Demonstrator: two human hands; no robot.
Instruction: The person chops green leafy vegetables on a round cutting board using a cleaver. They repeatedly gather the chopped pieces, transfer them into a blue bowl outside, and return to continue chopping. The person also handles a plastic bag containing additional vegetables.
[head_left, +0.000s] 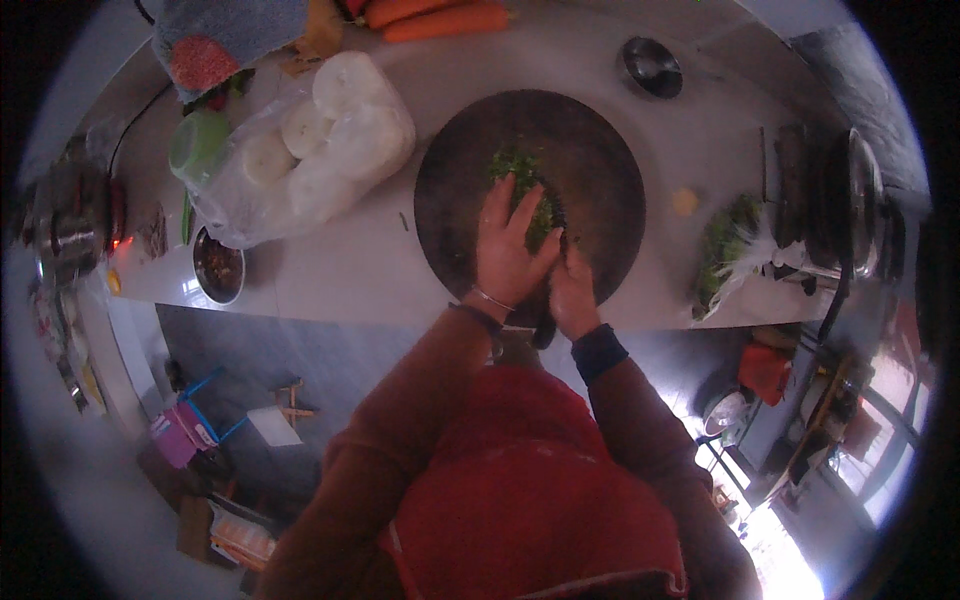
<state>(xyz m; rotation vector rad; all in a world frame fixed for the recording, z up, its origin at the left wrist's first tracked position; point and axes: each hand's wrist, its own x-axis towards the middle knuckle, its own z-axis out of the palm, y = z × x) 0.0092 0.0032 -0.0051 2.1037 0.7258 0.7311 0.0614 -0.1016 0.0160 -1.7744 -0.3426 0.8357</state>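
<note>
On a round dark chopping board lies a narrow heap of chopped green herbs. My left hand rests over the heap with its fingers spread, its thumb close to my right hand. My right hand is closed around a kitchen knife, mostly hidden by both hands; its dark handle shows at the board's near edge. The dark blade is hard to make out beside the greens.
Left are a clear bag of white round pieces, a green cup and a bowl of dark food. Carrots lie behind. To the right are a metal bowl, a yellowish piece and leafy greens.
</note>
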